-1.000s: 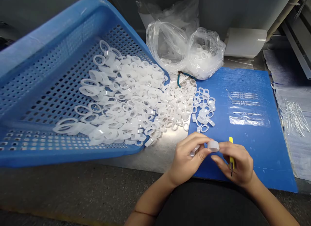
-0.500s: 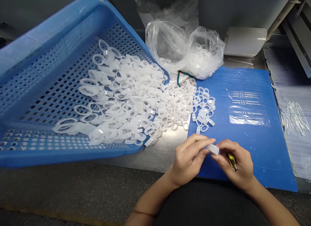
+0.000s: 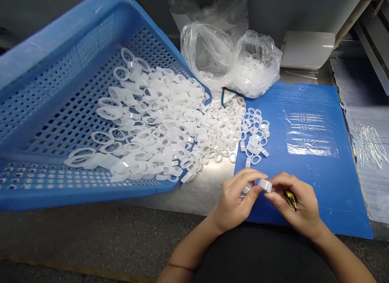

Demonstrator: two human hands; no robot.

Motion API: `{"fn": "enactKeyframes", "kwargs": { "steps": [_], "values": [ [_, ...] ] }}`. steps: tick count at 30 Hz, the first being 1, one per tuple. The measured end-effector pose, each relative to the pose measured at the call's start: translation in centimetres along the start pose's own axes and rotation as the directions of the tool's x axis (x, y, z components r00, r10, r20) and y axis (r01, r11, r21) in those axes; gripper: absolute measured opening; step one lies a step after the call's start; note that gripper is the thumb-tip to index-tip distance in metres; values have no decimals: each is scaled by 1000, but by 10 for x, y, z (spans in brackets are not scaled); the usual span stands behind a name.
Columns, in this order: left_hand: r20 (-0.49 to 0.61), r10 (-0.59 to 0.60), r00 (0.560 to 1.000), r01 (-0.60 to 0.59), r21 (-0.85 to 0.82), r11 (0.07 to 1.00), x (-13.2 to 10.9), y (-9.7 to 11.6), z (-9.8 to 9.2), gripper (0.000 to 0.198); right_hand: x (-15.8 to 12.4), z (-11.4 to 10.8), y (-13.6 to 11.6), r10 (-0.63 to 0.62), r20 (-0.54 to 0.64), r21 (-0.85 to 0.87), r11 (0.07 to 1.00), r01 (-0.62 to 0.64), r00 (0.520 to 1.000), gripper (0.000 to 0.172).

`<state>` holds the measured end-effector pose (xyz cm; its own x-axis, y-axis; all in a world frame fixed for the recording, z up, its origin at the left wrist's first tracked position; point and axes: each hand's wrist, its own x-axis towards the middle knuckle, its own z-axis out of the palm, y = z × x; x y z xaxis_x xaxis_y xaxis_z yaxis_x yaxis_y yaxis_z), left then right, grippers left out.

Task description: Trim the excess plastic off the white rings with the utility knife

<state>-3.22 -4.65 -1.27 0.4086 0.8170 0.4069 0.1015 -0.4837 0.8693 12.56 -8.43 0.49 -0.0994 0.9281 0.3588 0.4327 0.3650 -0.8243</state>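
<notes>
Item one: a translucent white ring (image 3: 265, 185), which we are pinching just above the near part of the blue plastic sheet (image 3: 334, 185). Our left hand (image 3: 238, 202) and right hand (image 3: 299, 204) are each pressing their grip together on it from opposite sides.

Item two: a yellow-handled tool (image 3: 291, 200), which our right hand is holding against its fingers, directly over the sheet. Its blade or tip is too small to tell.

Item three: a small white piece (image 3: 246, 188), which is sitting against our left hand's fingers. We cannot tell whether it is being held.

Item four: a loose spread of white rings (image 3: 219, 133), which is lying along the sheet's far left corner and running onto the metal surface (image 3: 197, 194) beside it.

Item five: a tilted blue perforated crate (image 3: 75, 39), which is resting left of the sheet and carrying a larger heap of white rings (image 3: 152, 121).

Item six: two clear plastic bags (image 3: 257, 66), which are slumping beyond the sheet, one showing white rings inside.

Item seven: a flat clear packet of slender transparent pieces (image 3: 310, 149), which is lying on the sheet.

Item eight: a bundle of slender transparent pieces (image 3: 369, 147), which is lying to the right of the sheet.
</notes>
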Motion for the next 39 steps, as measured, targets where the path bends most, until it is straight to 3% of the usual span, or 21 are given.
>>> {"fn": "enactKeyframes", "kwargs": {
  "steps": [7,15,21,25,28,30,34,36,39],
  "values": [
    [39,87,995,-85,-41,995,2,-5,-4,24,4,-13,1,-74,124,-195,976,97,990,12],
    [14,18,1000,-17,-59,998,1,-5,0,15,9,-16,0,105,217,-74,993,-91,970,14],
    [14,-8,1000,9,-56,998,-1,-6,-1,20,7,-15,-1,146,230,-58,989,-136,962,11],
    [-50,-145,988,146,26,989,-4,-14,-8,27,16,-17,6,229,360,-140,972,-190,904,6],
    [-141,-313,939,325,70,943,-7,-23,-13,23,45,-15,18,280,482,-330,936,-124,830,6],
    [-171,-385,907,398,51,916,-9,-28,-14,22,81,-9,25,297,496,-435,898,-62,816,8],
    [-174,-412,894,425,45,904,-12,-34,-15,19,178,15,25,244,353,-523,852,-25,903,5],
    [-182,-416,891,433,63,899,-13,-34,-16,18,218,28,21,210,253,-557,830,-35,944,23],
    [-181,-429,885,446,64,893,-14,-35,-18,19,241,37,17,192,212,-593,805,-30,958,35]
  ]
}}
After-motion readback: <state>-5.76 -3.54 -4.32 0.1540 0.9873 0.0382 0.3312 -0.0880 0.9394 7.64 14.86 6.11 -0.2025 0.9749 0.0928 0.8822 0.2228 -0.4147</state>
